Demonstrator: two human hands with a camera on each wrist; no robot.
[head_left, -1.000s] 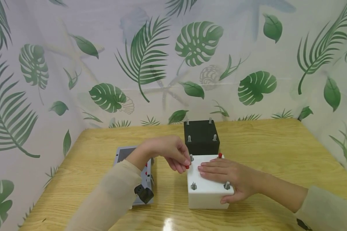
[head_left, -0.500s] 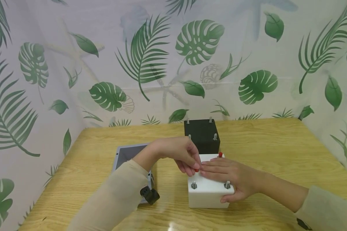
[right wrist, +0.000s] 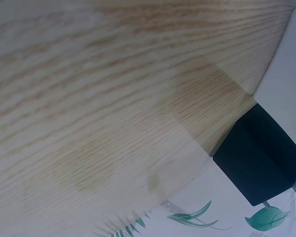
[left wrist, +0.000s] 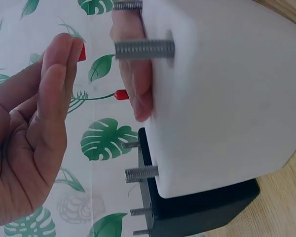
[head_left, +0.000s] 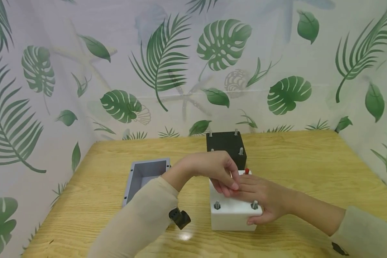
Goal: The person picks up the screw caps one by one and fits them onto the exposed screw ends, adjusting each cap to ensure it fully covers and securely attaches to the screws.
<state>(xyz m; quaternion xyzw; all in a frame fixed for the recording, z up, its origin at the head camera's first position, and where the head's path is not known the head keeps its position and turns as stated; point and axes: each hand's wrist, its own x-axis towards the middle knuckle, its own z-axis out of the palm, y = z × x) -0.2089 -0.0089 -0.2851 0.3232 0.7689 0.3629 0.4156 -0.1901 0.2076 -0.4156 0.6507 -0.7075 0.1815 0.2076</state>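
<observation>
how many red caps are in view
2. One red cap stands at the white box's far right corner; the left hand pinches the other red cap. More may be hidden: the left sleeve covers part of the tray.

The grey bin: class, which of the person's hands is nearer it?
Left: the left hand is right of the grey bin, above the white box; the right hand rests farther right, on that box.

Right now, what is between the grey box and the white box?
In the head view, wooden table lies between the grey box and white box; the left arm, wearing a black device, extends over it.
</observation>
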